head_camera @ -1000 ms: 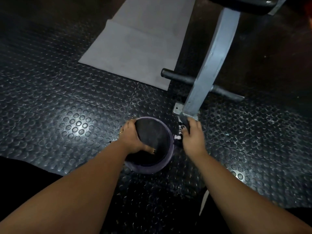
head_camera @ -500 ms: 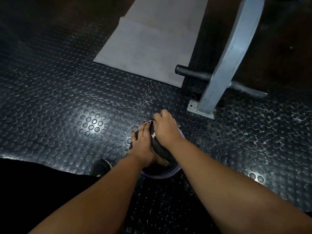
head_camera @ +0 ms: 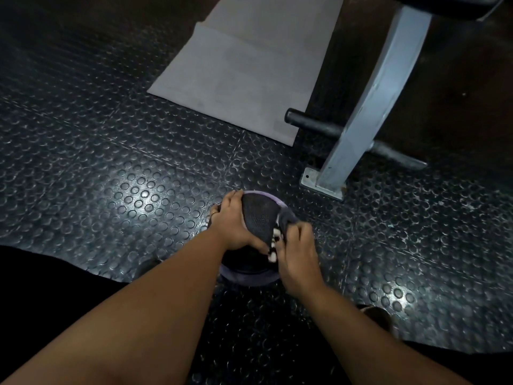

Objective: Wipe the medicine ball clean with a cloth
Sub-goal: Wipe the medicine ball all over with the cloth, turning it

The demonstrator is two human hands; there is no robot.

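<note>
1. The medicine ball (head_camera: 256, 218) sits on the bumpy black floor (head_camera: 111, 162), near the person and just in front of the grey bench leg (head_camera: 369, 107).
2. The left hand (head_camera: 231, 223) lies on the left side of the ball. Its fingers are close together and curved over the ball to hold it in place.
3. The right hand (head_camera: 295, 251) is on the right side. Its fingers are curled tight around a dark cloth (head_camera: 283, 222) with white spots, and the cloth touches the ball.
4. To wipe well, I think the left hand should press down so the ball cannot roll.
5. The right hand should keep the cloth flat on the ball and rub in small rounds, not just dab.
6. Then the ball needs a turn, because the bottom and the far side are hidden and may be dirty too.
7. Count: one ball, one cloth, two hands.
8. Also one grey mat (head_camera: 244, 70) far away, one bench leg and one dark bar (head_camera: 319, 126) across it.
</note>
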